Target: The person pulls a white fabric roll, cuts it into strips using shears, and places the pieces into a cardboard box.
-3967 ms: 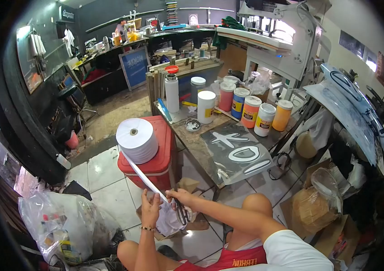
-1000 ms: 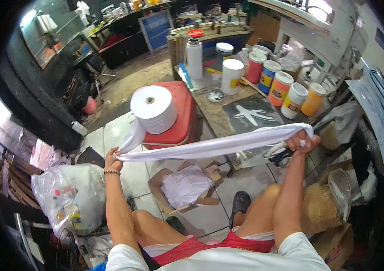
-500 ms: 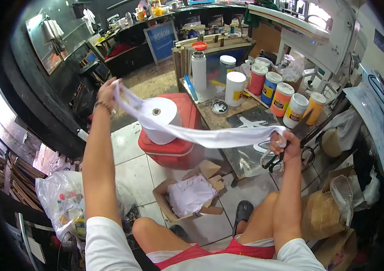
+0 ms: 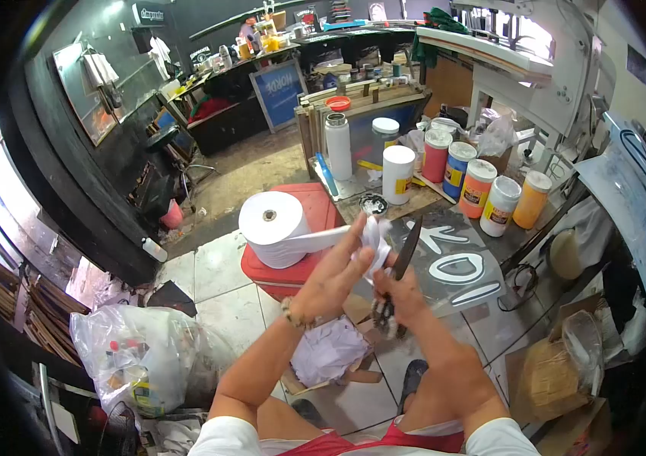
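A white strip runs from the large white roll to a gathered bunch between my hands. My left hand is at the bunch, its fingers fairly straight and the strip pinched beside the thumb. Close on its right, my right hand is closed round dark scissors, whose blades point up; their handles are partly hidden by the fingers. Below the hands, an open cardboard box holds crumpled white material. The roll stands on a red cooler-like box.
A low table bears several paint jars, a tall white bottle and a dark sheet with white lettering. A clear plastic bag lies at left. Cardboard boxes stand at right, under a leaning pale blue panel.
My hands, earlier wide apart with the strip stretched between them, have come together in front of me. The strip is now bunched between them, and the scissors' blades have turned upright.
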`<state>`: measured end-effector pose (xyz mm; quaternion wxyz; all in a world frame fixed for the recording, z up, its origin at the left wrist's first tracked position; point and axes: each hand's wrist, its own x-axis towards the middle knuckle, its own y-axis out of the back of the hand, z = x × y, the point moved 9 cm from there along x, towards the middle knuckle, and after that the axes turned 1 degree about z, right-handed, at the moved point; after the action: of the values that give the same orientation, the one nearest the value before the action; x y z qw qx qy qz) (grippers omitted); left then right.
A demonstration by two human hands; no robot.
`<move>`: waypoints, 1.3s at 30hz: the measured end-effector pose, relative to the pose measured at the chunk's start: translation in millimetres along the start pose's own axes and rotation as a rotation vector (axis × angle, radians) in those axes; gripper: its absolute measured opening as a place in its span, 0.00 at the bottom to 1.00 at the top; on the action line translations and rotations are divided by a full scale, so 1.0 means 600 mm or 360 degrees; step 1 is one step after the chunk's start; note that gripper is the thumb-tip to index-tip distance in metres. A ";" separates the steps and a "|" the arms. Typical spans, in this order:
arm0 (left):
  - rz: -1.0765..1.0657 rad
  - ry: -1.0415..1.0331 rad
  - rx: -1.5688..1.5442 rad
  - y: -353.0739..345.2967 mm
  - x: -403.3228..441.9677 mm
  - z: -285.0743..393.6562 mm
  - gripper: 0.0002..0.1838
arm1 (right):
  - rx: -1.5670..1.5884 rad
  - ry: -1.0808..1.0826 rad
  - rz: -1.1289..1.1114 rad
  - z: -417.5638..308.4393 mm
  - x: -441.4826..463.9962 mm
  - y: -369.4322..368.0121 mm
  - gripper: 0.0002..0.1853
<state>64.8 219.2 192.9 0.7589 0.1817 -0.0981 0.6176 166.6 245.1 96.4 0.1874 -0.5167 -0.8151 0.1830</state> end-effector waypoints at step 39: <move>0.0244 0.0193 -0.0062 0.192 0.116 -0.054 0.27 | 0.0238 -0.0405 0.0002 0.007 -0.003 0.062 0.22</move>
<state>-34.3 314.5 207.3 0.7173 0.1213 -0.0776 0.6817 194.0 257.7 74.6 0.1205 -0.4745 -0.8161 0.3073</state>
